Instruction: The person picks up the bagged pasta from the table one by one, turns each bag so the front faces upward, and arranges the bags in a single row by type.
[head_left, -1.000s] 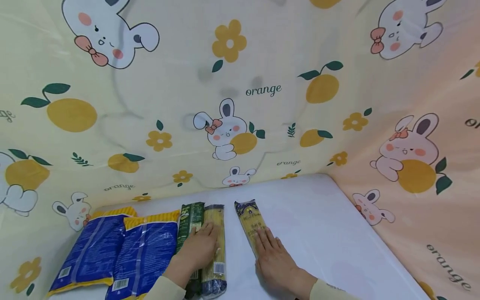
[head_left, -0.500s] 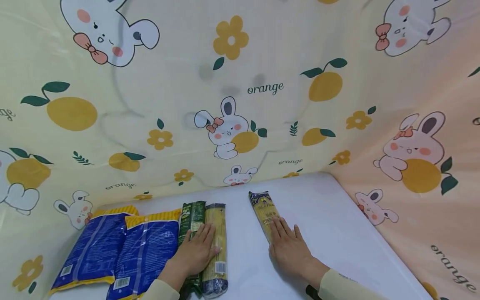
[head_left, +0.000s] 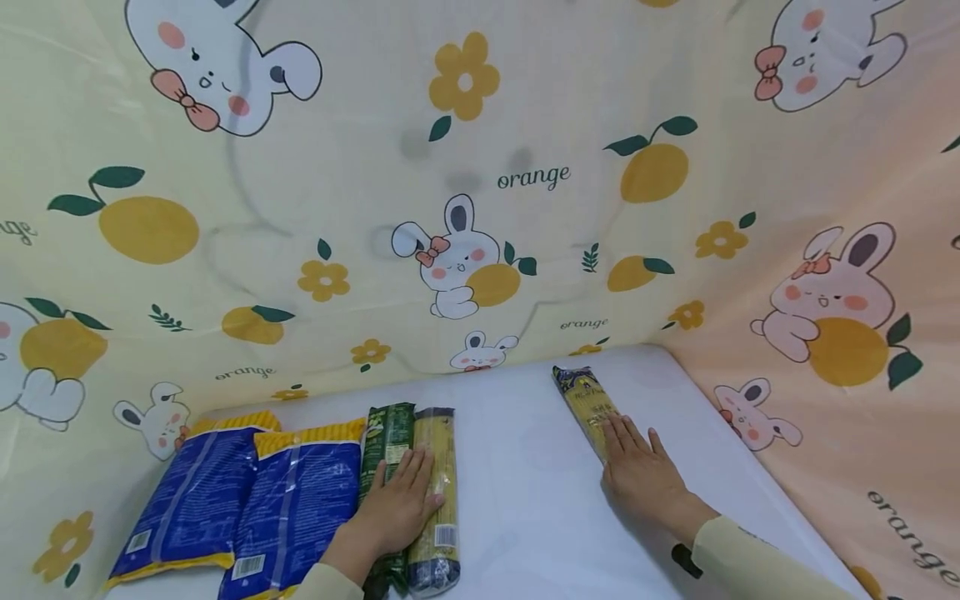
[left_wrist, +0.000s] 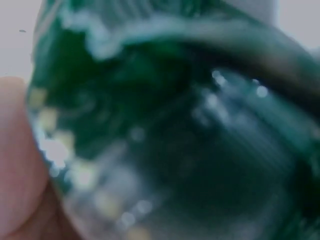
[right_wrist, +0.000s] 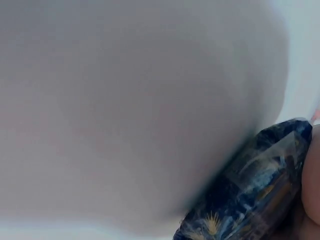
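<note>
My left hand (head_left: 393, 508) rests with straight fingers across a green packet (head_left: 384, 442) and over the edge of the clear packet of spaghetti (head_left: 435, 550) beside it. The green wrapper (left_wrist: 145, 100) fills the left wrist view, blurred. Further right, my right hand (head_left: 647, 473) lies flat, fingers straight, on the lower part of a second packet of spaghetti (head_left: 581, 398). That packet slants on the white table, its dark blue printed top pointing to the back left. Its shiny blue end (right_wrist: 250, 185) shows beside the hand in the right wrist view.
Two blue bags with yellow ends, one left (head_left: 187, 500) and one right (head_left: 300, 500), lie overlapping to the left of the green packet. A patterned cloth (head_left: 450, 167) with rabbits and oranges hangs behind the white table (head_left: 517, 467) and along its right side.
My right hand has slid the second packet of spaghetti to the right and slightly back, away from the others. My left hand's fingers have spread, the hand staying over the green packet.
</note>
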